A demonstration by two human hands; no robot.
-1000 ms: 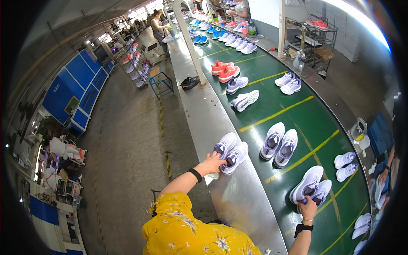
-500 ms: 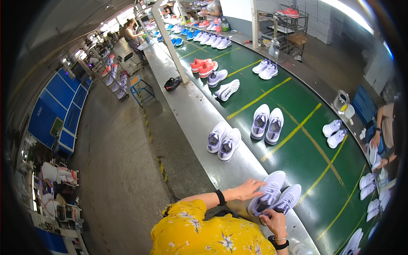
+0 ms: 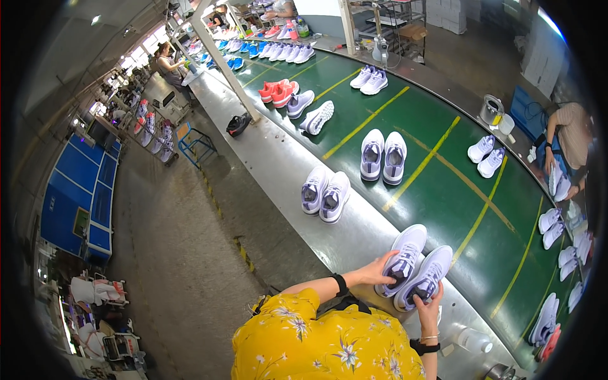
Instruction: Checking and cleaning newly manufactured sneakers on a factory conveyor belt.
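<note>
A pair of lavender-white sneakers [image 3: 408,246] stands side by side before me on the metal ledge [image 3: 364,246], toes pointing away. My left hand [image 3: 379,269] grips the left sneaker at its heel collar, thumb at the opening. At the heel of the right sneaker [image 3: 432,269], my right hand [image 3: 430,306] has its fingers closed round the collar. Dark stuffing or lining shows inside both shoes. Another lavender pair [image 3: 326,195] rests farther up the ledge, apart from my hands.
Along the ledge runs a green conveyor belt [image 3: 437,190] with yellow lines, carrying white, coral and blue sneakers. A clear bottle [image 3: 474,340] lies to my right. A metal post [image 3: 225,66] rises from the ledge. Across the belt, a co-worker [image 3: 570,136] handles a shoe.
My left hand has come down from above the left sneaker onto its heel. My right hand has shifted from between the shoes to the right sneaker's heel. The whole view has turned somewhat.
</note>
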